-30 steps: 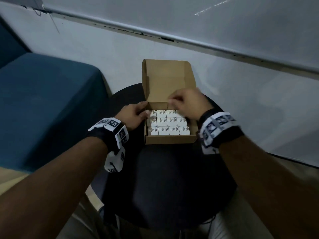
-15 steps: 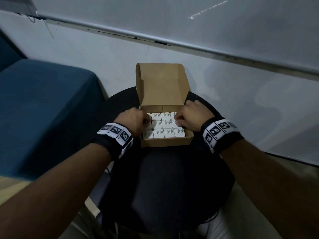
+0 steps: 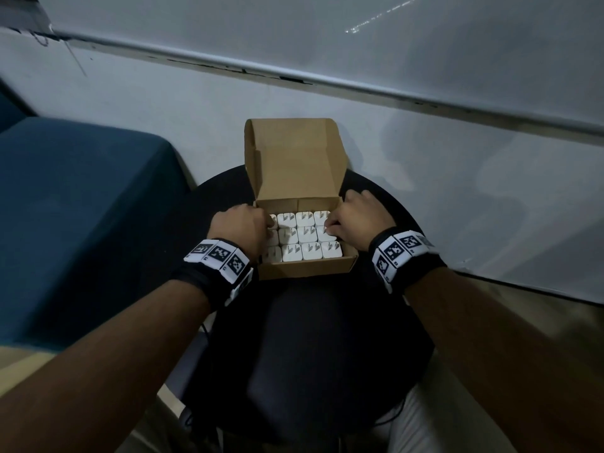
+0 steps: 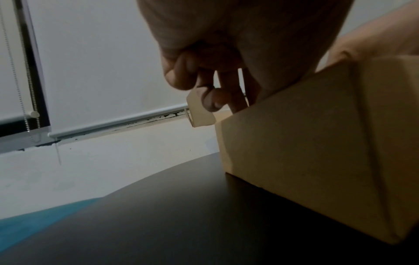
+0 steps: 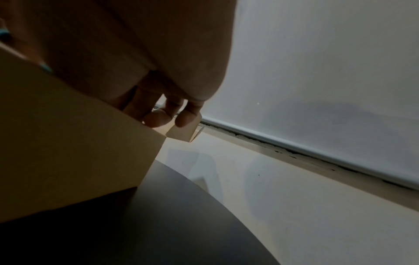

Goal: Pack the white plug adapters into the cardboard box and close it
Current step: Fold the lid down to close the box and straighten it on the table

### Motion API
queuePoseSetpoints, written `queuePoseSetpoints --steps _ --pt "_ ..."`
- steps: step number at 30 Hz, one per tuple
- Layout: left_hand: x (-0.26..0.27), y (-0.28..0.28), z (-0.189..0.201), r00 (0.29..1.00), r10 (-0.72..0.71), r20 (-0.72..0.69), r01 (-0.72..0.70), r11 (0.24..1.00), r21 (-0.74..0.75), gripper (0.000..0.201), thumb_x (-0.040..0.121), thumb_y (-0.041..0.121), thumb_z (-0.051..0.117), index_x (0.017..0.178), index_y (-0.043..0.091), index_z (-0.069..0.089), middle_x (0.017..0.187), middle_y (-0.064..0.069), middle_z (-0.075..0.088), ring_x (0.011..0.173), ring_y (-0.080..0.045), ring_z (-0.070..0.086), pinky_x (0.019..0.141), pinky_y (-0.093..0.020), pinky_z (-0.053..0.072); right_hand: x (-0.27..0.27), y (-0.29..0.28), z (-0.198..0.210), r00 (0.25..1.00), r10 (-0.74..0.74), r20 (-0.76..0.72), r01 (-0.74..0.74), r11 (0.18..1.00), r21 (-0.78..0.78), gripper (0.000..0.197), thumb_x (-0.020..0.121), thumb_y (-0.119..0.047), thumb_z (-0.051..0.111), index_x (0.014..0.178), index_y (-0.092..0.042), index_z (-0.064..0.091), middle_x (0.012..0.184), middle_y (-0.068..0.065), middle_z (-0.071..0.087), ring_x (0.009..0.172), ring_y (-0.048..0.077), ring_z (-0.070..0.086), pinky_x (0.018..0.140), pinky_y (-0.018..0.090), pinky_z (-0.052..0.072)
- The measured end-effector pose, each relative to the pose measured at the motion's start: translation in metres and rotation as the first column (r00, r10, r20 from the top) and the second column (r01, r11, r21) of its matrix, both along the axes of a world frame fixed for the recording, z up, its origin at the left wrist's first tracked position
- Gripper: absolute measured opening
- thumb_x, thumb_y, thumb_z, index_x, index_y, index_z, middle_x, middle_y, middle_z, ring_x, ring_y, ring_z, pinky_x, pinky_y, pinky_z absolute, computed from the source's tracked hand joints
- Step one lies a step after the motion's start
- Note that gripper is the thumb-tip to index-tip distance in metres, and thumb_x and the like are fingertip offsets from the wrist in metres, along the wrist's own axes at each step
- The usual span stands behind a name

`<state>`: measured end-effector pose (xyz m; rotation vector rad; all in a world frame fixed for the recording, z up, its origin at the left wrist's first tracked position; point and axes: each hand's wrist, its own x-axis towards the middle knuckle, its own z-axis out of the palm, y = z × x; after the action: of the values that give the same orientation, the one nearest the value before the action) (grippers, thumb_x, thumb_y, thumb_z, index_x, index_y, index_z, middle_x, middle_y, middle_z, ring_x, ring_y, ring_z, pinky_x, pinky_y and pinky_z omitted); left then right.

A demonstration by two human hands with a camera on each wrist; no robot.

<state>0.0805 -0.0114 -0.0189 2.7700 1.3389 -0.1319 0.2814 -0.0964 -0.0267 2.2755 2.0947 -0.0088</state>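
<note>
Moved: your right hand has come back from the lid to the box's right edge.
Bench: carries the cardboard box, lid upright.
Adapters: white plug adapters fill it in rows.
Grip: both hands, left hand too, pinch the side flaps.

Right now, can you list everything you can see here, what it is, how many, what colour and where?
cardboard box: one, brown, on the table, lid up.
side flaps: two, brown, at the box's left and right walls.
plug adapters: twelve visible, white, in rows inside the box.
table: one, round, black, under the box.
seat: one, blue, left of the table.
wristbands: two, black with markers.
hands: left and right, each gripping a flap.
</note>
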Motion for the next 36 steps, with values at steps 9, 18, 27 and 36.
queuePoseSetpoints --steps 9,18,27,36 --pt "0.000 -0.001 0.002 0.990 0.043 0.132 -0.034 0.997 -0.069 0.023 0.087 0.046 0.051 0.104 0.035 0.064 0.102 -0.002 0.065 0.085 -0.024 0.060 0.071 -0.033 0.044 0.004 -0.002 -0.005 0.983 -0.099 -0.152 0.104 0.994 0.024 0.028 0.086 -0.049 0.059 0.109 -0.035 0.069 0.099 0.003 0.059 0.096 0.025 0.050 0.086 0.037 0.039" --pt "-0.007 0.056 0.013 0.651 0.473 0.593 -0.280 0.877 -0.392 0.057 0.092 0.051 0.041 0.136 0.015 0.041 0.130 -0.010 0.059 0.121 -0.027 0.053 0.102 -0.036 0.039 0.047 0.023 0.023 0.617 -0.293 -0.730 0.518 0.850 0.096 0.046 0.094 -0.039 0.054 0.132 -0.015 0.050 0.114 0.004 0.067 0.108 0.020 0.060 0.092 0.027 0.041" --pt "0.013 0.057 0.013 0.503 0.543 0.673 -0.045 0.794 -0.606 0.040 0.090 0.048 0.049 0.100 0.012 0.063 0.087 0.000 0.068 0.074 -0.010 0.065 0.057 -0.013 0.054 0.046 0.045 0.013 0.330 -0.263 -0.906 0.451 0.888 -0.094 0.084 0.077 -0.079 0.034 0.126 -0.014 0.054 0.116 0.012 0.064 0.096 0.026 0.067 0.084 0.044 0.058" --pt "-0.016 0.034 0.015 0.623 0.366 0.691 0.123 0.827 -0.549 0.054 0.082 0.008 0.063 0.131 0.021 0.043 0.113 0.009 0.056 0.098 -0.006 0.056 0.074 -0.008 0.042 0.053 -0.002 0.029 0.306 -0.087 -0.948 0.317 0.948 0.015 0.050 0.090 -0.053 0.050 0.135 -0.035 0.037 0.107 -0.002 0.066 0.097 0.018 0.068 0.087 0.038 0.056"
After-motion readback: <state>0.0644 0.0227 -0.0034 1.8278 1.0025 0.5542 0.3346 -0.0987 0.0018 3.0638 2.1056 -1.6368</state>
